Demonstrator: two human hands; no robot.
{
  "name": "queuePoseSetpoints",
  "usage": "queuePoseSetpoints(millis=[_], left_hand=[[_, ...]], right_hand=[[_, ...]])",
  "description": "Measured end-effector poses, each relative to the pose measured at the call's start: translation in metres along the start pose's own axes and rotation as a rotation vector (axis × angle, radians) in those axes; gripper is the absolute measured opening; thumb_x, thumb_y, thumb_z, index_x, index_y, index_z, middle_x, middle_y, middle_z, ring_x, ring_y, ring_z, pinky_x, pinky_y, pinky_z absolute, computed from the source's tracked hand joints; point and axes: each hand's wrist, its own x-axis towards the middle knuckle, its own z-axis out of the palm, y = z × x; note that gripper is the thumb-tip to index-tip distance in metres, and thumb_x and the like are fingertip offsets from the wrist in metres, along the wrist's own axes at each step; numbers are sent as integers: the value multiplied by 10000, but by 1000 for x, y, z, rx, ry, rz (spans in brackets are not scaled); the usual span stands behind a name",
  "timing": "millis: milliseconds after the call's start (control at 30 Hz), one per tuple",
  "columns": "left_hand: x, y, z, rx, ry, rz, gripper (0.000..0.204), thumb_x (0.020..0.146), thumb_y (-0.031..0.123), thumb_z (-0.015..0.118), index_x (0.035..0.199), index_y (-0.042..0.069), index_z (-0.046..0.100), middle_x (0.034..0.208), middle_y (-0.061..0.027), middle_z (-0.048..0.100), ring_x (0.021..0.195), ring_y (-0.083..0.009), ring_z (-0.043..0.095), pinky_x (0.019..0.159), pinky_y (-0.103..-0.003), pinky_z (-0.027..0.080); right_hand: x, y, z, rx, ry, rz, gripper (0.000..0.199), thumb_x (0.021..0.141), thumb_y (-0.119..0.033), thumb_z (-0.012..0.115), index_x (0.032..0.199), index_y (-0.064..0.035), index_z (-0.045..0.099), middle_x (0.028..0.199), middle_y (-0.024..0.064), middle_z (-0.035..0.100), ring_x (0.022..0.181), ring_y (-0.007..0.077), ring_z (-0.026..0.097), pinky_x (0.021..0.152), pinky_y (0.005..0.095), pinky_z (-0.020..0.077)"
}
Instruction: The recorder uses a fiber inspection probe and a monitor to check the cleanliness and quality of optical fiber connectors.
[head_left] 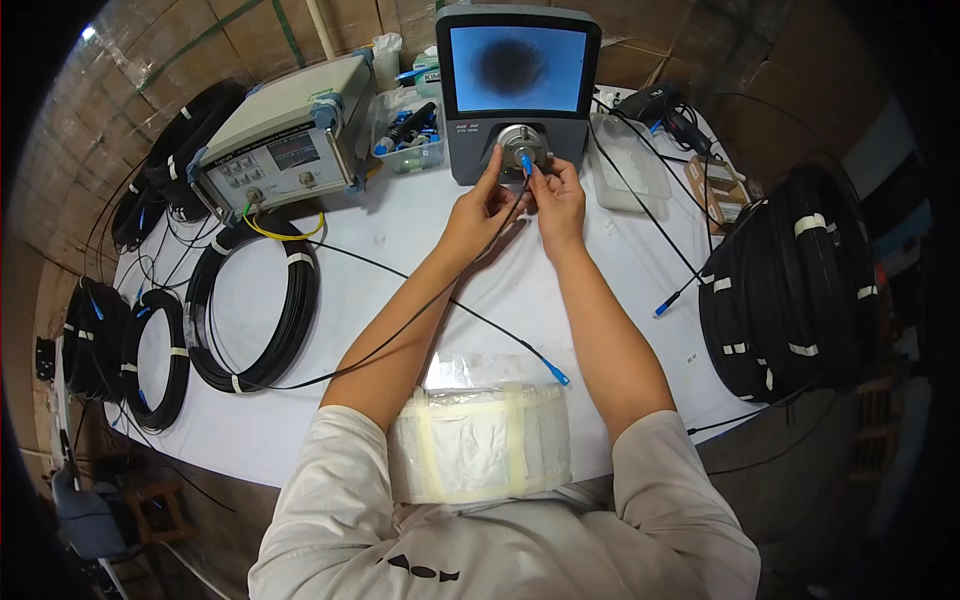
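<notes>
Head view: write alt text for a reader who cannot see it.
Both hands, left hand and right hand, hold a blue cable plug at the round port of a grey screen unit. Black cable coils lie on the white table.

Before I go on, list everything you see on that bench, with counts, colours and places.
Inspection scope with screen: 1, grey, back centre, round metal port on its front.
Blue cable connector: 1, pinched at the port by both hands.
Second blue connector: 1, lying on the table near the person.
Third blue connector: 1, right of the forearms.
Test meter box: 1, cream-grey, back left.
Black cable coils: several, left side; a big stack on the right.
Clear bins: 2, behind, one each side of the scope.
White padded bundle: 1, front edge.
Table: white.
Left hand, right hand: bare.
</notes>
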Motion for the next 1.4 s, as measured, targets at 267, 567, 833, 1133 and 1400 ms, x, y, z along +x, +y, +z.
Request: queuePoseSetpoints(millis=[267,567,833,1133,1400], left_hand=[[-3,-10,2,106,97,82,759,984,12,680,1643,91,314,922,-18,656,805,-85,621,761,-264,554],[-7,-11,1,130,143,143,744,947,45,713,1611,76,378,848,-48,678,756,-97,631,744,-256,528],[-1,-8,10,230,223,208,673,943,164,703,1571,145,460,832,-168,703,716,-280,695,717,-350,546],[-4,17,8,463,131,-30,637,901,253,752,1481,85,549,1097,-203,746,1011,-320,728,906,-373,567],[-6,-10,15,902,119,329,330,900,261,635,1173,140,774,1110,-88,732,1076,-299,683,911,-451,572]], right_hand=[[0,2,6,-67,55,-94,421,993,-127,732,1330,-40,493,1034,23,672,810,65,612,670,217,499],[-16,-23,20,-724,246,-749,416,824,-94,835,1224,-109,719,1167,93,620,1031,267,616,889,379,522],[-32,-56,23,-747,-57,-766,188,860,-29,749,1040,-65,791,1015,89,704,901,241,691,800,340,558],[-182,-141,34,-705,-700,-105,81,882,-42,731,940,9,706,891,99,743,831,177,722,787,296,555],[-253,-131,17,-521,-549,0,139,900,-69,793,943,36,713,971,113,731,897,183,700,817,307,570]])
